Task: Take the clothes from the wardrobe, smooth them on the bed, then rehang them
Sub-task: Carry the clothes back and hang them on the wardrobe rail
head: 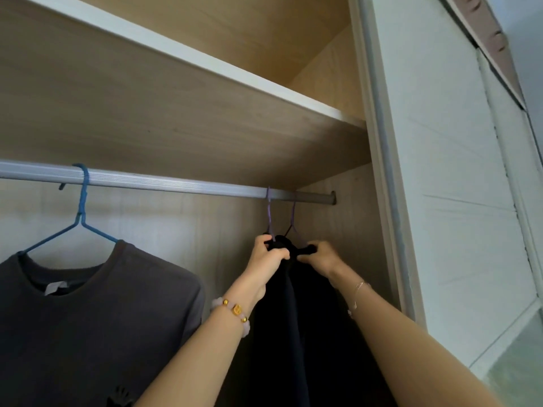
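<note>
Head view, looking up into the wardrobe: a grey shirt (97,304) on a blue hanger (79,212) hangs left on the rail (176,183), under a shelf (205,71). Far right, a dark garment (308,333) hangs lengthwise downward from what seem two purple hangers (269,214). Left hand (269,257) and right hand (321,257) fingers clench its top.

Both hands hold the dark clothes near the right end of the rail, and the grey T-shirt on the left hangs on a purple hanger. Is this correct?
Not quite. In the head view the grey T-shirt hangs on a blue hanger, not a purple one. The rest holds: left hand and right hand grip the dark clothes near the rail's right end.
</note>
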A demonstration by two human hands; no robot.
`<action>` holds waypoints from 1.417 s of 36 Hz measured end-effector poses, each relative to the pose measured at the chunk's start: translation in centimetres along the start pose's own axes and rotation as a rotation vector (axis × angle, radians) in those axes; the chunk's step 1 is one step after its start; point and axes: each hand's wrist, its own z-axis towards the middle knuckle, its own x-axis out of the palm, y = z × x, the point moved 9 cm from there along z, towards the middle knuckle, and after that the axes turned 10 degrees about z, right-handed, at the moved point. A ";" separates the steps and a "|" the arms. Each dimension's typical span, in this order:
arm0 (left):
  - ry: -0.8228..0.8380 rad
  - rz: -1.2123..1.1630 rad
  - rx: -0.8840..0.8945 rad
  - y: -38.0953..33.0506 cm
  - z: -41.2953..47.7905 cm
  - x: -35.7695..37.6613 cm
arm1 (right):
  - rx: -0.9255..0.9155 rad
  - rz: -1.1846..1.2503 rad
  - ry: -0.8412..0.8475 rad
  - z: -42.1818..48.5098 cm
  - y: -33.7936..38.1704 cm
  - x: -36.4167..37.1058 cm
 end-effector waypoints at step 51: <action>-0.410 0.372 -0.079 -2.1 -10.0 -8.7 | 0.039 0.213 0.030 -2.7 -0.6 1.4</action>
